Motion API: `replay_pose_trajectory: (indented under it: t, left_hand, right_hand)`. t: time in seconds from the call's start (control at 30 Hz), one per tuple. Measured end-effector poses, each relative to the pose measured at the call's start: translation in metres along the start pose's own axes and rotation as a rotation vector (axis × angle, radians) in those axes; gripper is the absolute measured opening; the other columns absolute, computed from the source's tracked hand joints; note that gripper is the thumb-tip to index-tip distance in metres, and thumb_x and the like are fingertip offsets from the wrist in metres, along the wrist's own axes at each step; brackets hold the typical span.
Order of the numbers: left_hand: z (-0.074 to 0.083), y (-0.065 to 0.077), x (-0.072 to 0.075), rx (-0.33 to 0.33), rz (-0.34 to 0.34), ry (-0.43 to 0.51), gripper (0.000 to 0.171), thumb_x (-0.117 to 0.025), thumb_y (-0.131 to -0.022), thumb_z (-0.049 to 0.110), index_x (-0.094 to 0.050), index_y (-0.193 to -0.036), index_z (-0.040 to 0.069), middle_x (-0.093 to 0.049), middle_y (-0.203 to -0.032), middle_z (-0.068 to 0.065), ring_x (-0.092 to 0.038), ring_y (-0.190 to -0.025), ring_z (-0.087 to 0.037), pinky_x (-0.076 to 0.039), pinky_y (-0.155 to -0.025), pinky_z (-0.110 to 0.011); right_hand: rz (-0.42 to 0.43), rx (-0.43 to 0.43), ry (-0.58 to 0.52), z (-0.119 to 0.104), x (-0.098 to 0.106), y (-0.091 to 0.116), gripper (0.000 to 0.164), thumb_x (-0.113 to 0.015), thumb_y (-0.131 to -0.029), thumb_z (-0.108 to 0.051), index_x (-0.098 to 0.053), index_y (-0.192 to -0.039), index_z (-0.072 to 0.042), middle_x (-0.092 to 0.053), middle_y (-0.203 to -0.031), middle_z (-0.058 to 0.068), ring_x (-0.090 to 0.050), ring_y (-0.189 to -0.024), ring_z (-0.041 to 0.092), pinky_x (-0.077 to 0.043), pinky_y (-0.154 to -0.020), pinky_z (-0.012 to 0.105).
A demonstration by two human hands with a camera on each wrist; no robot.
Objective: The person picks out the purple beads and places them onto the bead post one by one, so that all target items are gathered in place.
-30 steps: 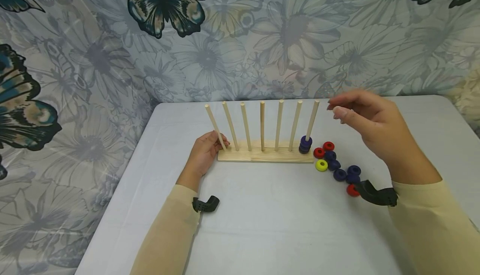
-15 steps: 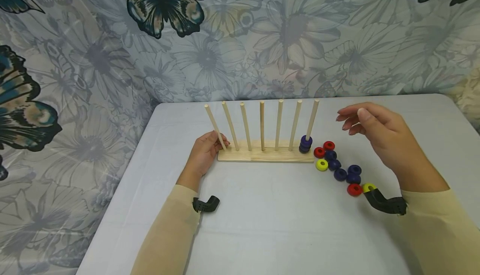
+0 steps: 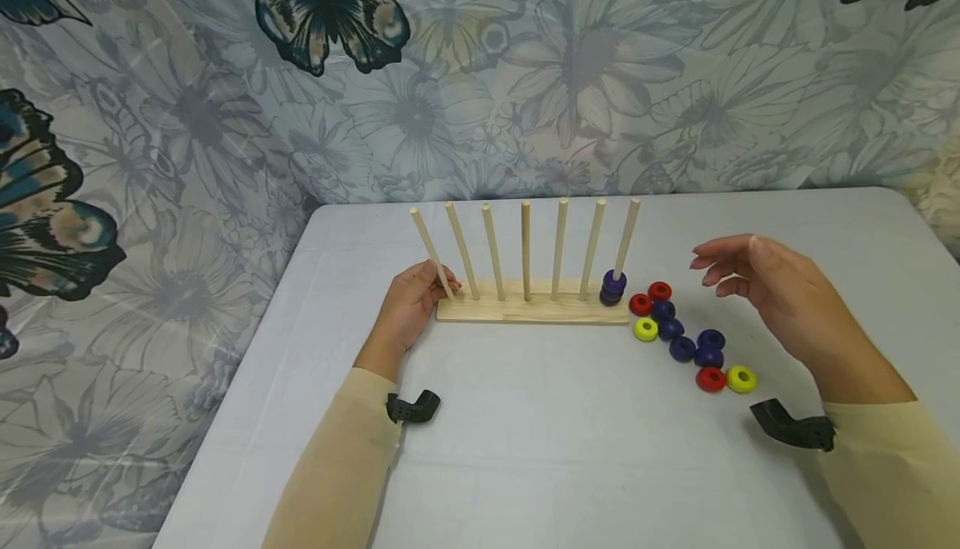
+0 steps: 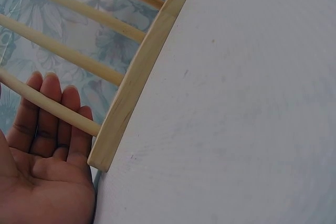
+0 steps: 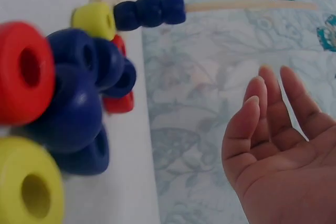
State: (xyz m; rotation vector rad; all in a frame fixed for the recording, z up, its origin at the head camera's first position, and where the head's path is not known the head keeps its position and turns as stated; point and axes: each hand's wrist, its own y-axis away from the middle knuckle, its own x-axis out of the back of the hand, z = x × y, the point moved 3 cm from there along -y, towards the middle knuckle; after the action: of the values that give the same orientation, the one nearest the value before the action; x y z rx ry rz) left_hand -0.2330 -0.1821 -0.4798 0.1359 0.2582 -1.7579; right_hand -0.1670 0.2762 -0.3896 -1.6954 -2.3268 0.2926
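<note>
My left hand (image 3: 408,303) is at the left end of the wooden peg stand (image 3: 532,307). In the left wrist view its fingers (image 4: 50,114) extend behind the end peg (image 4: 52,106), fairly straight; the thumb is mostly out of that frame. Three dark blue rings (image 3: 612,286) are stacked on the stand's rightmost peg (image 3: 627,237). My right hand (image 3: 780,291) hovers right of the loose rings, its fingers relaxed and holding nothing. Those rings lie in an uneven line: several blue (image 3: 682,349), three red (image 3: 710,379) and two yellow (image 3: 741,379).
The stand and rings rest on a white-covered table (image 3: 540,441). Behind and to the left, patterned cloth (image 3: 450,116) with flowers and butterflies rises past the table's edges. A black wrist mount (image 3: 795,428) sits on the right sleeve, another black mount (image 3: 412,407) on the left.
My right hand has moved away from the rightmost peg, to the right and toward me. The yellow ring near the right wrist has come into full view. My left hand stays put.
</note>
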Motion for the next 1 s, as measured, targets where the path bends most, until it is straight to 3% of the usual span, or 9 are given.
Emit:
replay_pose_trajectory:
  t: [0.1,0.27,0.43,0.67,0.87,1.0]
  left_hand:
    - [0.0,0.0,0.001,0.001,0.001,0.002,0.042,-0.066,-0.105,0.05,-0.075,-0.1,0.009,-0.07,-0.101,-0.007,-0.07,-0.099,-0.018,-0.057,-0.094,-0.031]
    - [-0.001,-0.001,0.001,-0.002,-0.007,0.011,0.045,-0.068,-0.103,0.053,-0.075,-0.1,0.008,-0.07,-0.101,-0.007,-0.07,-0.1,-0.019,-0.057,-0.094,-0.031]
    - [-0.001,-0.001,0.002,0.003,-0.01,0.018,0.043,-0.068,-0.104,0.051,-0.075,-0.1,0.008,-0.07,-0.101,-0.007,-0.07,-0.1,-0.02,-0.057,-0.095,-0.031]
    - [-0.002,-0.001,0.001,0.011,-0.003,0.027,0.039,-0.066,-0.107,0.045,-0.075,-0.099,0.009,-0.071,-0.101,-0.007,-0.07,-0.1,-0.018,-0.057,-0.094,-0.03]
    - [0.0,0.0,0.001,0.013,0.006,0.012,0.04,-0.065,-0.107,0.046,-0.075,-0.098,0.008,-0.07,-0.1,-0.007,-0.07,-0.099,-0.019,-0.057,-0.094,-0.03]
    - [0.001,0.0,0.0,0.012,0.005,0.014,0.041,-0.065,-0.107,0.046,-0.076,-0.098,0.008,-0.07,-0.1,-0.007,-0.07,-0.1,-0.019,-0.057,-0.094,-0.031]
  right_hand:
    - [0.004,-0.029,0.064,0.006,0.004,0.005,0.041,-0.032,-0.121,-0.012,-0.063,-0.139,0.007,-0.067,-0.13,0.01,-0.061,-0.109,0.02,-0.053,-0.093,0.02]
    - [0.017,-0.087,0.273,0.018,0.014,0.014,0.043,-0.03,-0.122,-0.015,-0.066,-0.14,-0.001,-0.068,-0.131,0.001,-0.061,-0.109,0.019,-0.052,-0.091,0.016]
    - [0.032,-0.162,0.388,0.032,0.021,0.023,0.043,-0.031,-0.122,-0.02,-0.065,-0.14,-0.001,-0.067,-0.132,-0.004,-0.061,-0.11,0.018,-0.052,-0.09,0.014]
    - [0.025,-0.228,0.421,0.046,0.026,0.032,0.046,-0.032,-0.123,-0.024,-0.061,-0.141,0.007,-0.07,-0.128,0.0,-0.063,-0.108,0.017,-0.054,-0.086,0.017]
    - [-0.015,-0.23,0.384,0.055,0.03,0.037,0.042,-0.035,-0.122,-0.02,-0.059,-0.142,0.007,-0.07,-0.13,0.001,-0.065,-0.108,0.016,-0.056,-0.085,0.02]
    - [-0.028,-0.261,0.407,0.063,0.036,0.039,0.035,-0.044,-0.12,-0.019,-0.06,-0.141,0.004,-0.07,-0.13,-0.005,-0.066,-0.107,0.013,-0.054,-0.085,0.017]
